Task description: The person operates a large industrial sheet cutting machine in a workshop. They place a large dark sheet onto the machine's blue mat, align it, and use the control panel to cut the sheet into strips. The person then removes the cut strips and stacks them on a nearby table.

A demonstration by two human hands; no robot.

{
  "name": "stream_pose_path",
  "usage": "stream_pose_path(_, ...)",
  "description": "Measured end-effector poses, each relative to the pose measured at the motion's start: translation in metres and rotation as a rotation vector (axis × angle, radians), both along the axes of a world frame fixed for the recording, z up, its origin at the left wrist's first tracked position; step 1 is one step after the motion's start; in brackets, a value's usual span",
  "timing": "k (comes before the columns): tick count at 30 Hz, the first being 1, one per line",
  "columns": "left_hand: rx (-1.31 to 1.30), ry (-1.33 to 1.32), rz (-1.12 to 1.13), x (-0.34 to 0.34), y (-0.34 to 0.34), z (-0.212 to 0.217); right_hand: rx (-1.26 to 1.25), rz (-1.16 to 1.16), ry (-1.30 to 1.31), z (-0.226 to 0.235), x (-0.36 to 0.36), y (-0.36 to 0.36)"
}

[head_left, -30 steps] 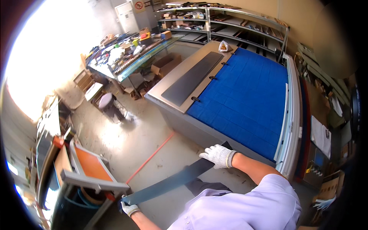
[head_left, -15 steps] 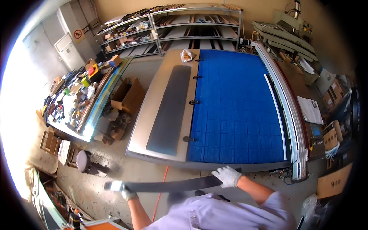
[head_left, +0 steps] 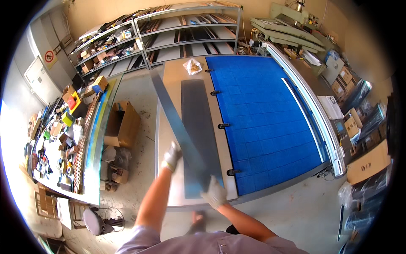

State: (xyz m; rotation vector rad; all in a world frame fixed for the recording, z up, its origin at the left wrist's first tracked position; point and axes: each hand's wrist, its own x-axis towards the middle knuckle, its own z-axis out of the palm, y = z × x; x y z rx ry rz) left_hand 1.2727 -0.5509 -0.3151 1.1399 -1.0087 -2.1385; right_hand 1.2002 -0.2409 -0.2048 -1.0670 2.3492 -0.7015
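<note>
A long dark grey strip [head_left: 176, 127] slants away from me over the left part of the table, held in both hands. My left hand [head_left: 171, 156], in a pale work glove, is closed on its left edge partway along. My right hand [head_left: 215, 194], gloved too, grips the strip near its close end; blur hides the exact finger placement. Beneath the strip, a wider dark grey panel [head_left: 196, 106] lies flat lengthwise on a tan board [head_left: 174, 188]. The strip's far end reaches past the board's left edge. I cannot tell whether strip and panel touch.
A gridded blue surface [head_left: 266, 118] covers the table's right part, with black clamps [head_left: 223, 126] along its left edge. A clear bag [head_left: 192, 66] lies at the board's far end. A cluttered bench [head_left: 91, 186] and cardboard box [head_left: 127, 125] stand left; shelves [head_left: 190, 27] stand behind.
The strip has swung from lying crosswise close to my body to pointing away over the tan board and panel. Both hands have moved forward with it, and the view has shifted.
</note>
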Motion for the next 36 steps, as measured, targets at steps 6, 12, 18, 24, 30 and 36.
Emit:
stream_pose_path(6, 0.166, -0.056, -0.107, 0.086, 0.151, -0.062, 0.277, -0.216, -0.201, -0.071, 0.058, -0.103)
stream_pose_path(12, -0.023, -0.307, -0.221, 0.138, 0.118, -0.061, 0.246, 0.022, -0.259, -0.084, 0.095, -0.101)
stream_pose_path(18, -0.374, -0.675, -0.276, 0.123, 0.058, -0.039, 0.09, 0.106, -0.148, -0.085, 0.042, -0.035)
stream_pose_path(24, -0.753, -1.054, -0.035, 0.093, 0.076, -0.032, 0.138, -0.262, -0.121, -0.136, -0.026, 0.16)
stream_pose_path(30, -1.275, -0.873, -0.058, 0.053, 0.164, 0.003, 0.626, -0.795, -0.266, -0.184, -0.027, 0.417)
stream_pose_path(36, -1.564, -0.547, -0.557, -0.077, 0.294, 0.012, 0.705, -1.122, -0.549, -0.258, -0.006, 0.622)
